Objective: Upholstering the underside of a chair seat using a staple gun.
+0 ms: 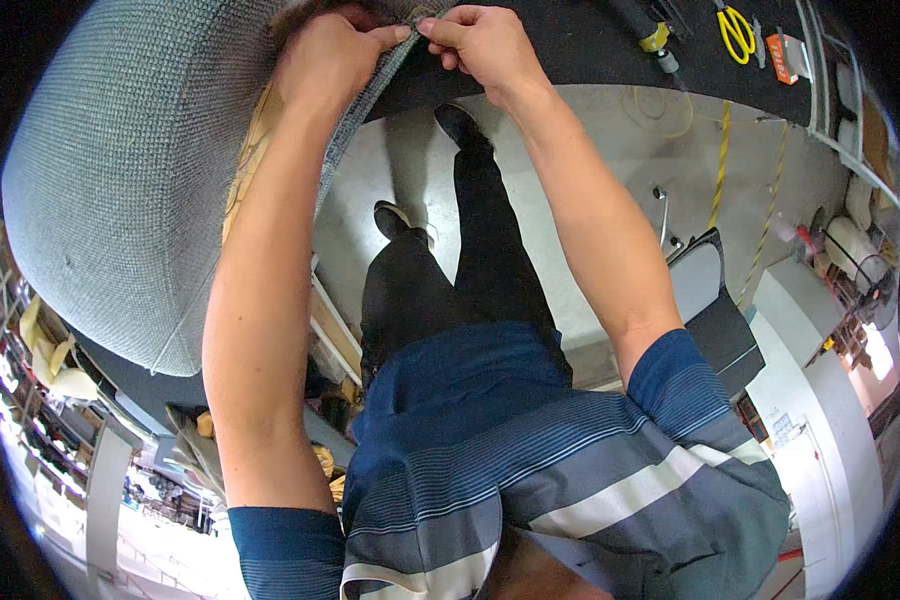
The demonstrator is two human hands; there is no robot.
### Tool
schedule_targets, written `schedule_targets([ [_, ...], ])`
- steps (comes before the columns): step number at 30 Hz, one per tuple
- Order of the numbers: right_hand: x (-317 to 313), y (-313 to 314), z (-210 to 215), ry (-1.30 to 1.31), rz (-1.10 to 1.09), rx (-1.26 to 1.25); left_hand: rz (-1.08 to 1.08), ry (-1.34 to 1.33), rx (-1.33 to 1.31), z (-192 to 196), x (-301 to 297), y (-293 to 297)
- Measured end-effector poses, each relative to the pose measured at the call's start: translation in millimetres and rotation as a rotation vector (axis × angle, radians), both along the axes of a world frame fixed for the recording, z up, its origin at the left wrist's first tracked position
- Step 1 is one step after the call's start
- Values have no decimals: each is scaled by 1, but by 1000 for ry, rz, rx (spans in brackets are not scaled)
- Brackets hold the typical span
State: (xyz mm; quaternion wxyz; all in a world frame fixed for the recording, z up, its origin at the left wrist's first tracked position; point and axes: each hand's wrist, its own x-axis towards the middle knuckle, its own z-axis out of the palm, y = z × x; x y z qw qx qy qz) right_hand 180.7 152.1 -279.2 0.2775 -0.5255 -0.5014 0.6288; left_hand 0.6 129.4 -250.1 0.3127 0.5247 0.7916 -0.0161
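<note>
A large upholstered piece covered in grey-blue woven fabric takes up the left side, its rounded face toward me. Along its inner side runs a loose fabric edge, with a tan layer showing beneath. My left hand is closed at the top of this edge, its thumb pressed on the fabric. Close beside it, my right hand pinches the same edge between thumb and fingers. The fingertips of both hands nearly meet. Most of the left fingers are hidden behind the hand and fabric.
On the black work surface at the far right lie a black-and-yellow hand tool, yellow-handled scissors and an orange-and-white box. A thin hose hangs below the surface edge. A fan stands farther right.
</note>
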Motion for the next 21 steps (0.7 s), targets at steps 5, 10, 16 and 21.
schedule_targets([
  [5, 1, 5, -4, 14, -34, -125, -53, -157, 190, 0, -1, -3],
  [10, 3, 5, 6, -13, -21, -147, -41, -103, 121, 6, 0, -3],
  [16, 5, 1, 1, 97, -18, -169, -61, -14, 102, 3, -4, 2],
  [21, 6, 4, -8, 81, -24, -95, -85, -89, 149, -2, 0, 5],
])
